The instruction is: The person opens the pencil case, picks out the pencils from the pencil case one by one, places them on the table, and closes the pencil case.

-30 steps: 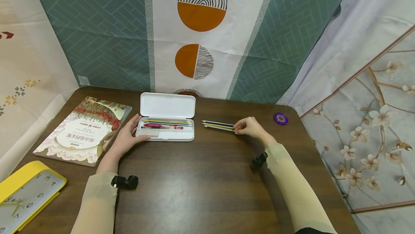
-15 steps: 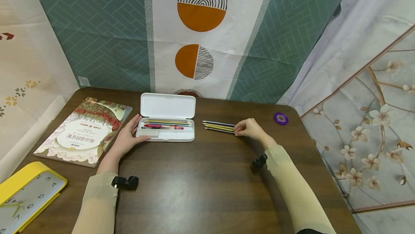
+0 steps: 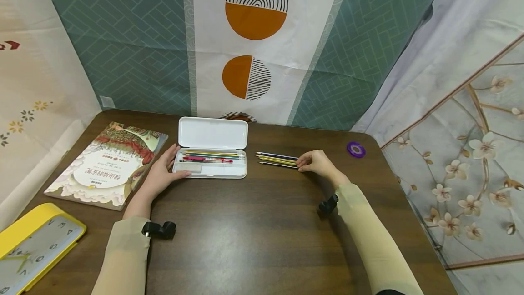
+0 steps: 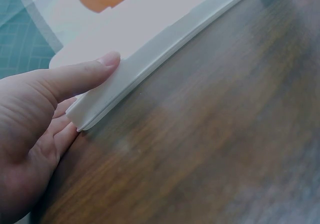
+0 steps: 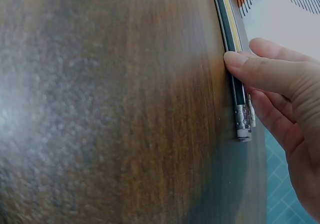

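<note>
In the head view, an open white pencil case (image 3: pixel 217 172) lies on the table, its lid tilted back. Several pencils (image 3: pixel 233 154), a red pen (image 3: pixel 213 160) and a pale block like an eraser (image 3: pixel 190 167) are inside. My left hand (image 3: pixel 160 174) holds the case's left end, with the thumb on its front rim and the fingers around the side. To the right of the case, my right hand (image 3: pixel 317 165) pinches a small group of pencils (image 3: pixel 276 159) near their eraser ends, tips facing the case. The right wrist view shows my thumb on a dark pencil (image 5: pixel 237 91).
A book (image 3: pixel 106 167) lies left of my left hand. Nearer on that side is a yellow-framed clock (image 3: pixel 45 236). A purple ring-shaped object (image 3: pixel 356 149) sits at the back right of the brown table (image 3: pixel 245 231). Patterned curtains hang behind and on both sides.
The pencils under my right hand have spread slightly apart, the nearest one separating toward the front. My left hand and the case stay where they were.
</note>
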Motion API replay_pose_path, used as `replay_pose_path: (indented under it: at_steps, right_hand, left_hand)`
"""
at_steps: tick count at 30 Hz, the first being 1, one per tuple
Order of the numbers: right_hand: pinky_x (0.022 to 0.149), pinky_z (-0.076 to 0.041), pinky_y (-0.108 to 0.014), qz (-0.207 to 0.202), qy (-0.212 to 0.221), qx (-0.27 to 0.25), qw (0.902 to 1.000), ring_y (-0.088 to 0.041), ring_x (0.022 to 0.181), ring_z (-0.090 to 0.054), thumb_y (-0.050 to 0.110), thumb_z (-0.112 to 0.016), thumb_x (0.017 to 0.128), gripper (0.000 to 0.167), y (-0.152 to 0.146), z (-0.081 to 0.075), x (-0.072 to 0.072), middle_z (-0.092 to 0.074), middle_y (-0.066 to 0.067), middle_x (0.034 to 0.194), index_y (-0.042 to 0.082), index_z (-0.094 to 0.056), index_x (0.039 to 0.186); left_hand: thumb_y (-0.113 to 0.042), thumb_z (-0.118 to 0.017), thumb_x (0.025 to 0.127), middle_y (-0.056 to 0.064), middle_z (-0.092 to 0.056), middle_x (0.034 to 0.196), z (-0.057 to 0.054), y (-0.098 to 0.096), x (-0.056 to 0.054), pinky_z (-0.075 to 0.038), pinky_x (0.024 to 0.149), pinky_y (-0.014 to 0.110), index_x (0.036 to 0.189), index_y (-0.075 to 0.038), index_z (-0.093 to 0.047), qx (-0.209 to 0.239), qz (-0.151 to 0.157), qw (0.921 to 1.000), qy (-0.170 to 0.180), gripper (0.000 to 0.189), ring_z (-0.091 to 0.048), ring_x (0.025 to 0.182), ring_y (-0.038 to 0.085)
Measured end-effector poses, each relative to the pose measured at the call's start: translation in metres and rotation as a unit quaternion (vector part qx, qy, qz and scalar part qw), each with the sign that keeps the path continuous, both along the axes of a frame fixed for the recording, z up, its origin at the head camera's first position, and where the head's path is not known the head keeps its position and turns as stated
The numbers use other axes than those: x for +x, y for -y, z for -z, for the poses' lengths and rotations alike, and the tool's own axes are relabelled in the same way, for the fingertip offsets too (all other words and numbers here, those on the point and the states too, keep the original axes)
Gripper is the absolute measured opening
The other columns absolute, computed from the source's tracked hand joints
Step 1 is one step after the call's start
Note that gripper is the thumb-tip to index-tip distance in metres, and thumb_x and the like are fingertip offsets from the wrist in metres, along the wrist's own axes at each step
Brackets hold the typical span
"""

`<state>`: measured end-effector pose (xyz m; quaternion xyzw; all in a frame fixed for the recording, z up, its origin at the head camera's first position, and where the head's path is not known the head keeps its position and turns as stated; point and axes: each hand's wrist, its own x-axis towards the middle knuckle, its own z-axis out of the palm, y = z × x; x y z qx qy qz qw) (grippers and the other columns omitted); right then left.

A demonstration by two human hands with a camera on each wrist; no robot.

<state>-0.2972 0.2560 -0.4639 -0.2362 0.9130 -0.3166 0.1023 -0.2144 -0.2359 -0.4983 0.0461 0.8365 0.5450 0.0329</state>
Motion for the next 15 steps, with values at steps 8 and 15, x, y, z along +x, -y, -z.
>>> replay_pose_path:
  at_steps: [8, 15]
  right_hand:
    - [0.071, -0.060, -0.025, 0.007, -0.005, -0.002, 1.0000, -0.018, 0.079, -0.073, 0.004, -0.078, 0.080, 0.014, -0.0015, 0.0008, 0.0005, -0.076, -0.010, 0.085, 0.002, -0.076, 0.094]
    - [0.070, -0.059, -0.023, 0.010, -0.015, -0.002, 0.9998, -0.018, 0.078, -0.073, 0.004, -0.079, 0.080, 0.013, -0.0007, 0.0010, 0.0007, -0.076, -0.009, 0.085, 0.002, -0.076, 0.093]
  left_hand:
    - [-0.020, -0.079, 0.084, 0.022, -0.018, 0.161, -0.0039, -0.0006, 0.0025, -0.025, 0.118, 0.054, 0.158, -0.004, -0.005, 0.007, 0.004, 1.0000, 0.003, 0.105, -0.022, 0.146, 0.043]
    - [-0.021, -0.079, 0.084, 0.022, -0.018, 0.161, -0.0029, 0.0003, 0.0013, -0.025, 0.118, 0.055, 0.157, -0.003, -0.006, 0.002, 0.001, 1.0000, 0.003, 0.105, -0.023, 0.146, 0.043]
